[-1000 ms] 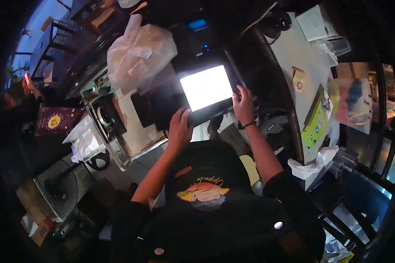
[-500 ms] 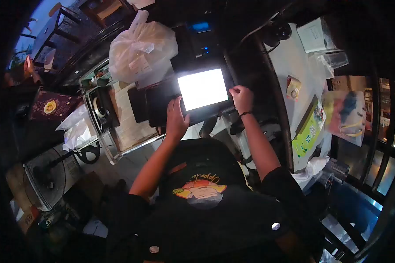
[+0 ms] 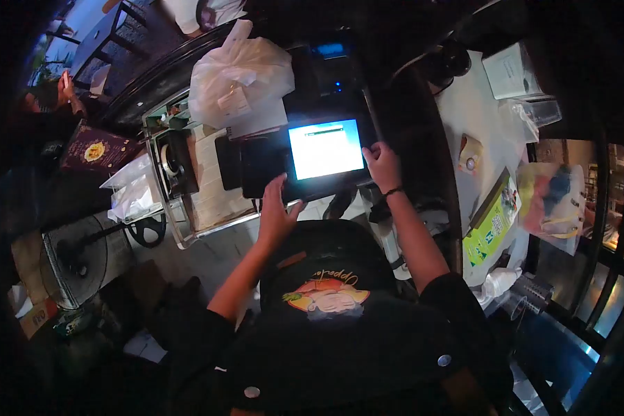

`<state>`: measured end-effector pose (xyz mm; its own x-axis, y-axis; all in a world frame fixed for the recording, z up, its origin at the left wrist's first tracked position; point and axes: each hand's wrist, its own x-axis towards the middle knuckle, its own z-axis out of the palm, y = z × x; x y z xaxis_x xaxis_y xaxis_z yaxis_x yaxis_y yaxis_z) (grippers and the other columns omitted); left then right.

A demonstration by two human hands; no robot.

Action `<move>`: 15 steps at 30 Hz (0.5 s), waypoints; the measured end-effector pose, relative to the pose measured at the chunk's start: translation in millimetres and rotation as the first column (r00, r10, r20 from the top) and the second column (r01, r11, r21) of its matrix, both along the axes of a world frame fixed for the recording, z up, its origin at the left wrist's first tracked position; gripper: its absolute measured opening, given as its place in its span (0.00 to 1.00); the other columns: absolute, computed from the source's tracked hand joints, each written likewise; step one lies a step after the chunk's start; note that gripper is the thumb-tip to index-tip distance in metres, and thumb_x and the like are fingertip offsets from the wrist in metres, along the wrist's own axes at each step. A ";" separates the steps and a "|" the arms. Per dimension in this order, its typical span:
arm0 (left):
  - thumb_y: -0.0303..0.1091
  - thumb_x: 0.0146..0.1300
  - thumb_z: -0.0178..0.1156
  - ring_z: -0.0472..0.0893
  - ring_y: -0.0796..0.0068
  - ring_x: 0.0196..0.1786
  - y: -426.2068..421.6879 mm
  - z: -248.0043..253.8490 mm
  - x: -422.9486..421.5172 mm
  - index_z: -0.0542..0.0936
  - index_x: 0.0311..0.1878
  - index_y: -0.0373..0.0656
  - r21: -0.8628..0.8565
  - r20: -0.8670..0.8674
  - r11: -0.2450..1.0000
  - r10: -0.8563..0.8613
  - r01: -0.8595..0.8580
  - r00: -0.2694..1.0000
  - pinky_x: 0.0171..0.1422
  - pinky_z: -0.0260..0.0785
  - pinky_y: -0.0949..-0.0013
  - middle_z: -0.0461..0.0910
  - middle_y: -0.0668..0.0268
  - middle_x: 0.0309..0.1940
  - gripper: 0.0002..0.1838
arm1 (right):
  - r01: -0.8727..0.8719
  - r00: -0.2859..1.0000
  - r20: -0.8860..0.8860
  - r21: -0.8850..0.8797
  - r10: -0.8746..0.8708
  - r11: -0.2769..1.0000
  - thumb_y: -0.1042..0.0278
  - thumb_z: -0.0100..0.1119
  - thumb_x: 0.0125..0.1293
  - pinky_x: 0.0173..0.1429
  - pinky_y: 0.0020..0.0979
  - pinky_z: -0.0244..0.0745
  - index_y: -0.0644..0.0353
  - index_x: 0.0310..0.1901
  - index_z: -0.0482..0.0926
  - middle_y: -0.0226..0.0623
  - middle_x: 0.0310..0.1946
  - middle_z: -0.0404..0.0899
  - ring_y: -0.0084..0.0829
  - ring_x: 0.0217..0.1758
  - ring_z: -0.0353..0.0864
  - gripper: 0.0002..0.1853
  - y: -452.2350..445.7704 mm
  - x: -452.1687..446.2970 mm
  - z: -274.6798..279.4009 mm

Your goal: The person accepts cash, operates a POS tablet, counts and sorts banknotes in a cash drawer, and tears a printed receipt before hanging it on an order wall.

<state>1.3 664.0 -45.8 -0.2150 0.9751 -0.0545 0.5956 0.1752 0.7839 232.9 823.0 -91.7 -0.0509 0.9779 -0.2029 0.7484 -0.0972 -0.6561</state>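
So the lit screen (image 3: 326,150) sits right out in front of the person, tilt hard to judge from up here, with a knotted plastic bag (image 3: 267,69) farther off and to its left, and a dark flat item (image 3: 251,166) just beside it.

The right hand (image 3: 384,168), the 1 with a dark wristband (image 3: 394,191), has its fingers curled at the screen's right edge. Can't tell whether that's a real grip or just a touch. The left hand (image 3: 277,218) is near the lower left corner, fingers loosely spread, with nothing in it that I can see.

As for handling, my guess is stiff, moderately light and pretty smooth, so a bit slippery with damp fingers. The glass is probably the fragile part — I'd keep pressure off it. Best hold is by the dark border, 1 hand per side, thumbs in front and fingers behind. I can't see what supports it or any cable, so check before lifting — it could be fixed down.
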 end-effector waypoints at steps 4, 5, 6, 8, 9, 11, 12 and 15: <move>0.33 0.54 0.63 0.76 0.57 0.50 -54.1 -6.8 -14.9 0.70 0.55 0.40 -0.374 0.193 0.922 -0.030 0.101 0.981 0.54 0.68 0.63 0.75 0.54 0.48 0.24 | -0.110 0.985 0.158 0.242 0.072 0.964 0.51 0.63 0.55 0.45 0.40 0.73 0.62 0.47 0.72 0.48 0.38 0.77 0.44 0.43 0.77 0.26 -0.9 -16.9 2.4; 0.33 0.54 0.63 0.76 0.57 0.50 -67.4 -15.4 -18.9 0.70 0.55 0.40 -0.377 0.192 0.921 -0.029 0.101 0.981 0.54 0.68 0.63 0.75 0.54 0.48 0.24 | -0.145 0.983 0.161 0.391 0.088 0.909 0.49 0.65 0.53 0.48 0.40 0.72 0.62 0.48 0.71 0.49 0.41 0.75 0.45 0.46 0.76 0.28 -0.8 -22.4 0.9; 0.35 0.55 0.62 0.77 0.57 0.48 -78.4 -22.6 -21.9 0.71 0.54 0.41 -0.444 0.177 0.884 -0.073 0.146 0.981 0.52 0.69 0.62 0.76 0.55 0.46 0.23 | -0.145 0.983 0.160 0.388 0.088 0.910 0.49 0.65 0.53 0.48 0.40 0.72 0.62 0.48 0.71 0.49 0.41 0.75 0.45 0.46 0.76 0.28 0.7 -28.7 2.4; 0.37 0.57 0.61 0.78 0.57 0.45 -88.0 -28.3 -25.2 0.72 0.53 0.43 -0.511 0.169 0.839 -0.115 0.186 0.979 0.50 0.70 0.62 0.78 0.55 0.44 0.21 | -0.197 0.970 0.223 0.476 0.099 0.857 0.47 0.66 0.52 0.51 0.42 0.69 0.61 0.50 0.69 0.51 0.44 0.72 0.48 0.48 0.73 0.31 6.1 -39.6 7.3; 0.38 0.57 0.61 0.78 0.57 0.45 -90.0 -25.2 -25.5 0.72 0.53 0.43 -0.544 0.170 0.816 -0.120 0.194 0.978 0.49 0.71 0.61 0.78 0.55 0.44 0.21 | -0.209 0.965 0.240 0.451 0.108 0.867 0.47 0.68 0.49 0.50 0.42 0.69 0.62 0.49 0.69 0.50 0.41 0.73 0.48 0.46 0.73 0.33 6.9 -45.1 17.5; 0.40 0.57 0.60 0.79 0.56 0.44 -94.3 -24.3 -24.8 0.73 0.52 0.43 -0.579 0.172 0.792 -0.112 0.192 0.979 0.48 0.71 0.60 0.78 0.54 0.45 0.21 | -0.235 0.953 0.281 0.451 0.113 0.861 0.48 0.69 0.48 0.50 0.42 0.69 0.62 0.48 0.69 0.50 0.41 0.73 0.48 0.46 0.72 0.33 10.5 -47.3 11.0; 0.39 0.57 0.60 0.79 0.57 0.45 -96.6 -26.0 -26.7 0.73 0.52 0.43 -0.575 0.144 0.801 -0.102 0.167 0.984 0.48 0.71 0.61 0.78 0.55 0.45 0.21 | -0.246 0.943 0.316 0.453 0.103 0.857 0.49 0.70 0.46 0.49 0.42 0.69 0.62 0.48 0.69 0.49 0.40 0.73 0.48 0.45 0.72 0.33 11.7 -48.1 7.4; 0.38 0.56 0.61 0.78 0.56 0.46 -102.4 -36.7 -34.6 0.73 0.52 0.42 -0.567 0.082 0.812 -0.108 0.136 0.991 0.49 0.71 0.60 0.78 0.55 0.45 0.20 | -0.102 0.990 0.129 0.456 0.048 0.884 0.55 0.70 0.47 0.50 0.42 0.68 0.61 0.47 0.69 0.46 0.40 0.72 0.45 0.47 0.71 0.30 13.7 -33.8 12.0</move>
